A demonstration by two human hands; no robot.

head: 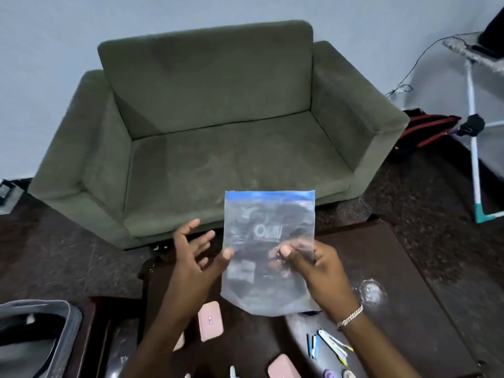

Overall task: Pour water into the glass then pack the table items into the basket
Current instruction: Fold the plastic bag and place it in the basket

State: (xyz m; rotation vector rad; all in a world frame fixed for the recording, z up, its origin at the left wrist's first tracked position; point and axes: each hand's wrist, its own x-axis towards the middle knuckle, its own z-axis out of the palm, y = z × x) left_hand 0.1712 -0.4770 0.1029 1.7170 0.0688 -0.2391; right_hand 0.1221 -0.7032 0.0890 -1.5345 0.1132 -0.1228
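Dark polished wood forms the low table (395, 268) under the hands, with a green two-seat sofa (212, 126) just behind it against a pale wall. Held up over the table's middle is a clear plastic zip bag (268, 249) — blue strip along its top edge, white printed lettering on its face, its lower end crumpled and rounded. It hangs upright, off the table. The right hand (313, 268) pinches the bag's right side, thumb on the near face and fingers closed behind it; a pale chain bracelet (350, 317) circles that wrist. The left hand (196, 255) is beside the bag's left edge with fingers spread apart, its thumb tip at the bag's edge; whether it actually presses the plastic is hard to tell.

Below the bag lie a pink flat case (210, 320), another pink piece (283, 368) at the lower edge, and a scatter of small white, blue and yellow tools (330, 346) by the right forearm — too small to name. A ring of wetness (372, 291) marks the wood to the right. At lower left sits a grey basket (58, 334) with a dark inside, beside the table. Dark speckled floor runs around it all; a white-framed stand (473, 126) and a black cable are at far right.
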